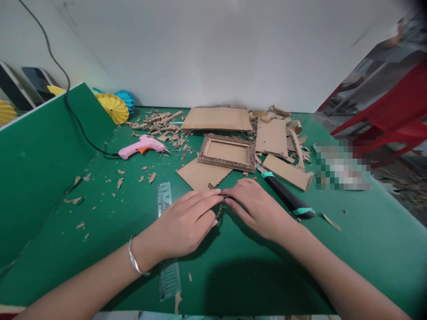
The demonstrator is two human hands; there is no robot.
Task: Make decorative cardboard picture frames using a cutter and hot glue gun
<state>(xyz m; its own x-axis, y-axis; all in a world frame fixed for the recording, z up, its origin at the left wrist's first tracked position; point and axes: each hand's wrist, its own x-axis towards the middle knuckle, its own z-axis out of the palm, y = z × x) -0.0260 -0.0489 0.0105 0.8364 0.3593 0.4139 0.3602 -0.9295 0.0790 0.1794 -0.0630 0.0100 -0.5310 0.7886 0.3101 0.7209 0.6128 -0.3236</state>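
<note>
Between my two hands is a thin corrugated cardboard strip point(219, 210), bent and partly hidden by the fingers. My left hand point(191, 218) grips the strip from the left, with its fingertips close together. From the right, the fingertips of my right hand point(253, 206) pinch the same strip. Just beyond the hands, a small cardboard frame point(227, 166) with corrugated edges rests partly over a flat cardboard sheet point(200, 173). A clear plastic stencil ruler point(169, 280) lies under my left wrist. To the right of my right hand is a black and teal utility knife point(287, 194).
A pink hot glue gun point(142, 146) with a black cord lies at the left. Cardboard pieces point(216, 119) and torn scraps point(163, 118) spread along the white wall. Yellow and blue paper fans point(115, 108) stand behind a green panel point(50, 164). A red chair point(393, 111) is at the right.
</note>
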